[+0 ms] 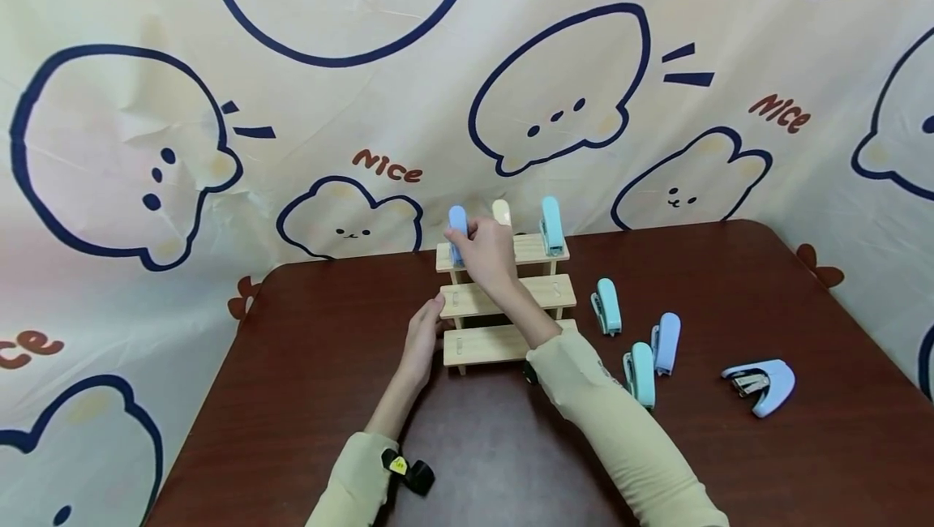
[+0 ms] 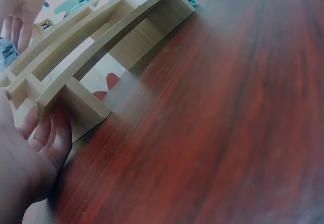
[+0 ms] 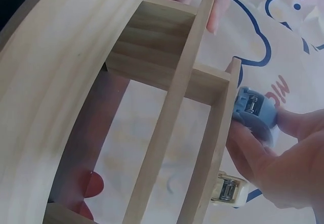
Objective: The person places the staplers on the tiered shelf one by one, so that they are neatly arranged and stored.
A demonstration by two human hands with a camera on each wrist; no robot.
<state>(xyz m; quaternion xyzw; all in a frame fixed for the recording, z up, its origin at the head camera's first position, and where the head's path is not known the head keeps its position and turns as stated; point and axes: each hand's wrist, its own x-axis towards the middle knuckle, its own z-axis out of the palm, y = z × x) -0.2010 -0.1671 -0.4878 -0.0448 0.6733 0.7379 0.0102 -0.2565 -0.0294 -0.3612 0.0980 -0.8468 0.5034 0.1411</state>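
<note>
A three-tier wooden stand (image 1: 485, 344) is on the table. My right hand (image 1: 492, 251) pinches a blue stapler (image 1: 457, 223) between thumb and fingers at the left end of the top tier; the right wrist view shows this stapler (image 3: 251, 106) upright against the shelf edge. My left hand (image 1: 419, 342) holds the stand's left side, its fingers around the end of a shelf in the left wrist view. On the top tier, a cream stapler (image 1: 501, 212) stands partly hidden behind the right hand, and a teal stapler (image 1: 551, 225) stands at the right end.
Right of the stand lie a teal stapler (image 1: 606, 306), a periwinkle stapler (image 1: 666, 342) and another teal stapler (image 1: 640, 374) close together. Farther right, a blue stapler (image 1: 769, 385) lies on its side. A printed cloth (image 1: 438, 113) hangs behind the dark brown table (image 1: 328, 349).
</note>
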